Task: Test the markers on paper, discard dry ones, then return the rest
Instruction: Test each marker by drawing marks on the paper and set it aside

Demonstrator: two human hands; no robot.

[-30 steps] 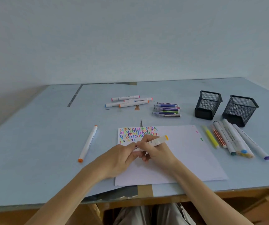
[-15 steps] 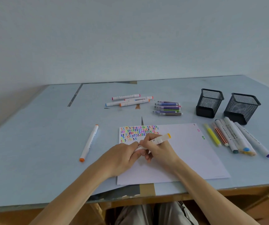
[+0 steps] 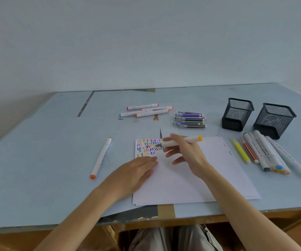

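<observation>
A white sheet of paper (image 3: 209, 171) lies at the table's front, its top left corner filled with coloured squiggles (image 3: 147, 144). My right hand (image 3: 187, 153) grips a white marker with a yellow end (image 3: 187, 140); its bare tip points left, just over the squiggles. My left hand (image 3: 135, 173) rests flat on the paper's left edge, fingers stretched toward the squiggles. No cap shows in it. A white marker with orange ends (image 3: 101, 156) lies alone left of the paper.
Several white markers (image 3: 146, 110) and a bunch of thin pens (image 3: 189, 120) lie behind the paper. Two black mesh cups (image 3: 236, 115) (image 3: 274, 120) stand at the right, with a row of assorted markers (image 3: 265, 153) in front of them. The table edge runs close to my body.
My hands have come apart. The right hand lifted the marker up and to the right with its tip now bare, and the left hand settled flat on the paper.
</observation>
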